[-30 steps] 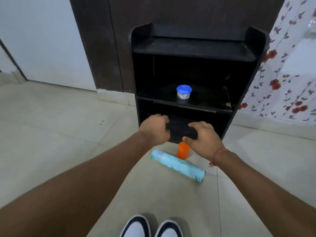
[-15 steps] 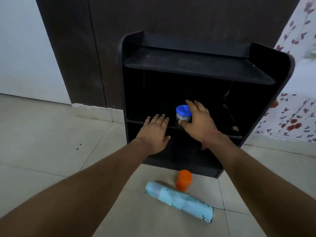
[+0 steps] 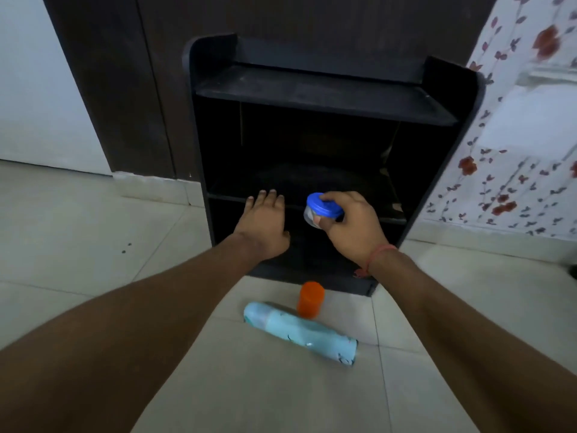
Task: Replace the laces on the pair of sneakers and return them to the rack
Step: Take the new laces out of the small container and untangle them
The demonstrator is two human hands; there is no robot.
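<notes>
Change since half a second ago: our right hand (image 3: 351, 225) was only reaching round the jar (image 3: 321, 212) on the middle shelf (image 3: 387, 189). Now it grips the jar by the blue lid, fingers over the top and thumb under the clear body, and the jar is tilted and off the shelf, in front of its edge.

Our left hand (image 3: 263, 221) has barely moved. It's flat, fingers straight, fingertips at the shelf's front lip, holding nothing. A second ago both hands were down at the bottom compartment; both have come up a level.

The rack (image 3: 327, 92) now looks bare on the top and middle shelves. The bottom is too dark to read.

No sneakers in the current view. A second ago two white toes with dark trim showed at the bottom edge of the frame, so we'd guess they're on the floor (image 3: 93, 220) behind the hands, out of frame. We can't tell whether they're laced.

The can (image 3: 301, 334) lies on its side on the floor in front of the rack, with the orange cap (image 3: 310, 299) just beside it, upright.

Our read: we're clearing the shelf to make room for the pair. The jar wants a spot off the rack, then the sneakers go in.
</notes>
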